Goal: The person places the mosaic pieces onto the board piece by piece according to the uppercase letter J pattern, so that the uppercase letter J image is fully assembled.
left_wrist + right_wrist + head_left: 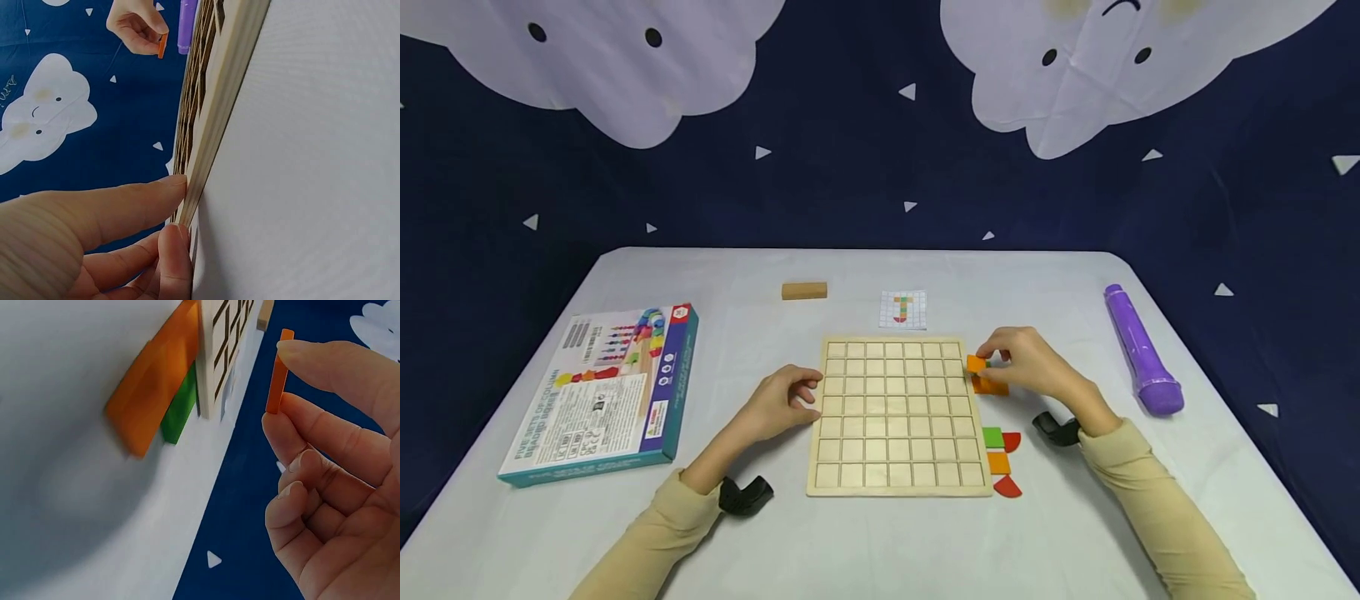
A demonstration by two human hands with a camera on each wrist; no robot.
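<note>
My right hand (1026, 362) pinches an orange square tile (278, 378) between thumb and fingertip, beside the upper right edge of the wooden grid board (898, 492). Below that hand, other orange tiles (992, 387) lie against the board's edge, with a green tile (181, 406) partly hidden among them. My left hand (781, 402) is at the board's left side; thumb and a finger touch its edge at separate spots. Further down the right edge lie a green tile (993, 438), an orange tile (998, 463) and two red quarter-round tiles (1008, 487).
Behind the board lie a small pattern card (903, 310) and a wooden block (804, 291). A game box (602, 392) lies at the left, a purple microphone-shaped object (1141, 350) at the right. Black wrist mounts (746, 497) show beside both sleeves.
</note>
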